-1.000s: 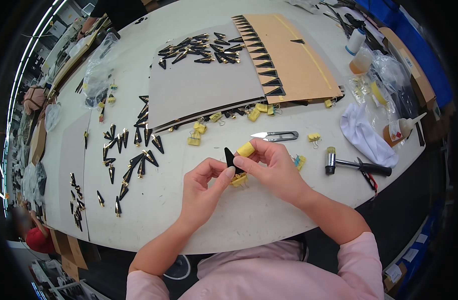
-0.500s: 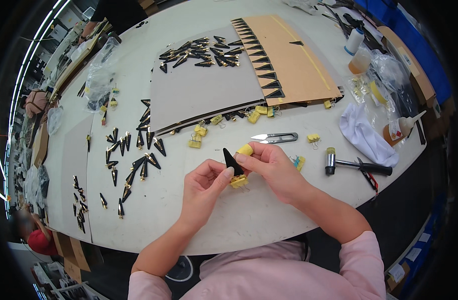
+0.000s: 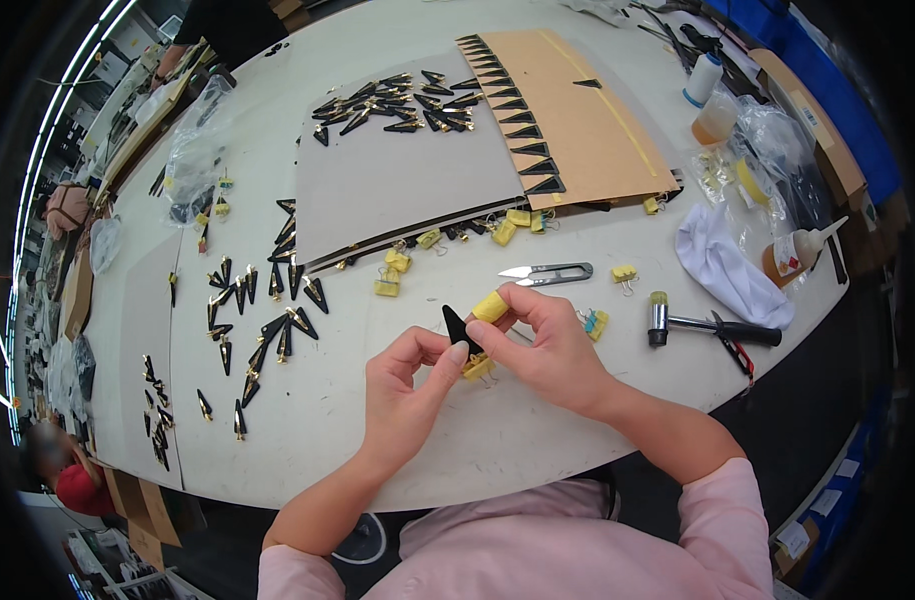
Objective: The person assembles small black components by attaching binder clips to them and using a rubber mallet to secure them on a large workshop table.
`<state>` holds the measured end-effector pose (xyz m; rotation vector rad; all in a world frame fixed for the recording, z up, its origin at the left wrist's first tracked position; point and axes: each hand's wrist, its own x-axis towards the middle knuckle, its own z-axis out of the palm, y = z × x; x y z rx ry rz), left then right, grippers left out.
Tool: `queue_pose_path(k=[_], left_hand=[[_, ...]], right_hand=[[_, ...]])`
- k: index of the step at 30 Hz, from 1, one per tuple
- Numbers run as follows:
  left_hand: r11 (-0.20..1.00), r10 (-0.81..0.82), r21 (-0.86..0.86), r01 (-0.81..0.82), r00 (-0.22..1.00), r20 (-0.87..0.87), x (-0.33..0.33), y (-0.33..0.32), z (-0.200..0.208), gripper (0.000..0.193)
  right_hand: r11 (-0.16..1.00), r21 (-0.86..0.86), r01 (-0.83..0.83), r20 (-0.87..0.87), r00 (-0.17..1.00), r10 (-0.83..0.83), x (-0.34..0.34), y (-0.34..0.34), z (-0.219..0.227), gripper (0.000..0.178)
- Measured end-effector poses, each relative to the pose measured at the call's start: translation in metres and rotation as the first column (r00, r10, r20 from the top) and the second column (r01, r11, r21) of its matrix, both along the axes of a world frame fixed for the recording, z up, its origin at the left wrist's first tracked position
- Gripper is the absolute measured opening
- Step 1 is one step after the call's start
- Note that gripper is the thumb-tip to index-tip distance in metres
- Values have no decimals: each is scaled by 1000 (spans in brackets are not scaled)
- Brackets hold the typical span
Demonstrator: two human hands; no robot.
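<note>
In front of me, above the near part of the table, my left hand (image 3: 409,385) pinches a black triangular piece (image 3: 456,325) between thumb and fingers, its point upward. My right hand (image 3: 545,345) is closed at the piece's right edge, thumb tip against it. A yellow wrap (image 3: 490,306) covers the end of the right index finger. Just below the fingertips shows a yellow binder clip (image 3: 479,368), partly hidden; whether it touches the piece I cannot tell. Small thread snips (image 3: 547,274) lie beyond the right hand, and another yellow clip (image 3: 596,324) rests beside it.
Black tapered pieces with gold-coloured metal (image 3: 277,330) lie scattered at left, more on a grey board (image 3: 397,190). A tan board (image 3: 597,150) carries a row of black triangles. To the right are a hammer (image 3: 717,328), a white cloth (image 3: 727,265) and a bottle (image 3: 792,258).
My right hand has shifted slightly left, its thumb now further over the black piece. The piece leans and sits a little lower, more covered by fingers. The view has moved slightly.
</note>
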<state>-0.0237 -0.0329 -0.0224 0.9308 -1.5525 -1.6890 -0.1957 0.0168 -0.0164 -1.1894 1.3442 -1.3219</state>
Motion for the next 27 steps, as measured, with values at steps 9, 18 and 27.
queue_pose_path(k=[9,18,27], left_hand=[[993,-27,115,34,998,-61,1,-4,4,11],[992,22,124,-9,994,-103,1,-5,10,9],[999,7,45,-4,997,-81,1,-6,13,10]], right_hand=[[990,119,-83,431,902,23,1,-5,-6,13],[999,38,-28,136,990,23,2,4,11,17],[999,37,-5,-26,1000,6,1,5,18,16]])
